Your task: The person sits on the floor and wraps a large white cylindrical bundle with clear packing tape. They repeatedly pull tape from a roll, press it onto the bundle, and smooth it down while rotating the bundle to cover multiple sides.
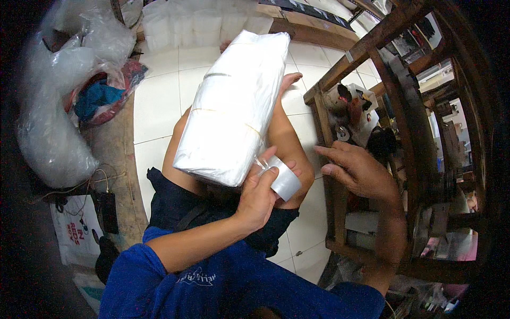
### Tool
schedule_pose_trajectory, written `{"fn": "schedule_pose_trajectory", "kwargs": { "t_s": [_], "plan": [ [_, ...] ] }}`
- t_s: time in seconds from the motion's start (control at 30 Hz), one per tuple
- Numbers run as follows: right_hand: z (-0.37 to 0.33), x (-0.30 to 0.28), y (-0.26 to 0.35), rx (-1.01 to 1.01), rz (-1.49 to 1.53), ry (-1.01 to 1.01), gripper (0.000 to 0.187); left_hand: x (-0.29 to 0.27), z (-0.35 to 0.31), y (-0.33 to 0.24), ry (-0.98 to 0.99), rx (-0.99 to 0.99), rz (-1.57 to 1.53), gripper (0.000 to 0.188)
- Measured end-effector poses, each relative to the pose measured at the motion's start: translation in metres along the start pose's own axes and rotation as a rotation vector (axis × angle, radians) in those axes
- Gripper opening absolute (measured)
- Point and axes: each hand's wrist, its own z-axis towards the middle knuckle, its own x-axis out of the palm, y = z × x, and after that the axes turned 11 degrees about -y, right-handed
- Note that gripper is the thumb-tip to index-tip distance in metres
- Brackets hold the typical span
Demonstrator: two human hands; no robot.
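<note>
A long white bundle wrapped in plastic (228, 106), with thin bands round it, rests across my bare legs. At its near right corner my left hand (259, 199) grips a roll of pale, shiny tape (286, 179), its fingers passing round and behind the roll. A short glossy piece shows between those fingers and the bundle; whether it is loose tape I cannot tell. My right hand (358, 169) is raised to the right of the roll, apart from it, fingers stretched out and thumb apart, holding nothing. The bundle hides most of my shins.
Close on the right stands a wooden frame (366, 50) with shelves and assorted items. Clear plastic bags (58, 122) are heaped at the left beside a blue cloth (98, 100). Stacked translucent packets (202, 26) line the far side. A black adapter with cables (109, 212) lies left.
</note>
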Motion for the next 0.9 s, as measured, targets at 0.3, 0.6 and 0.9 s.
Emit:
{"fn": "schedule_pose_trajectory", "kwargs": {
  "t_s": [0.3, 0.6, 0.9],
  "plan": [
    [0.027, -0.019, 0.067, -0.038, -0.171, 0.190, 0.032, -0.024, 0.019, 0.024, -0.029, 0.137, 0.293, 0.045],
    [0.057, 0.002, 0.068, -0.140, -0.373, 0.361, 0.025, -0.031, 0.023, 0.050, -0.081, 0.269, 0.508, 0.047],
    [0.061, 0.013, 0.070, -0.097, -0.421, 0.392, 0.018, -0.025, 0.019, 0.051, -0.075, 0.077, 0.493, 0.039]
  ]
}}
